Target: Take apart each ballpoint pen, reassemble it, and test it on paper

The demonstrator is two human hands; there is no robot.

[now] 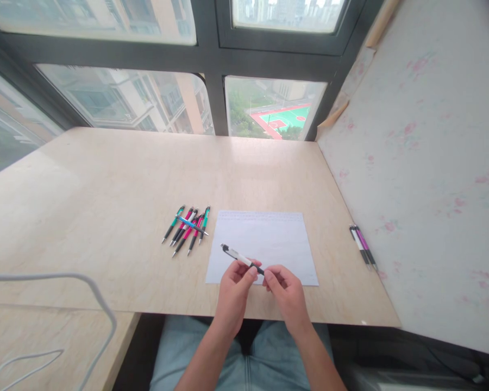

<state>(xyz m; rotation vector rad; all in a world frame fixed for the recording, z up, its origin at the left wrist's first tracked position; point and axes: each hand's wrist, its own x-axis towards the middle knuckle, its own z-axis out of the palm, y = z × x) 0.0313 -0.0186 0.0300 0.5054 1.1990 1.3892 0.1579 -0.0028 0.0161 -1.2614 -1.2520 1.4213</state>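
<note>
A black-and-white pen [240,257] was held two-handed, lower center of the frame.
Left of center lay a heap of pens [191,224]; the left hand [234,288] pinched its middle over a paper sheet [271,236], the right hand [286,290] its tip end; two more pens [363,241] lay at right.

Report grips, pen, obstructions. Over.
Left grip holding white-and-black pen; right grip at its tip. Pen over paper. Pen cluster left of paper, off it.
</note>
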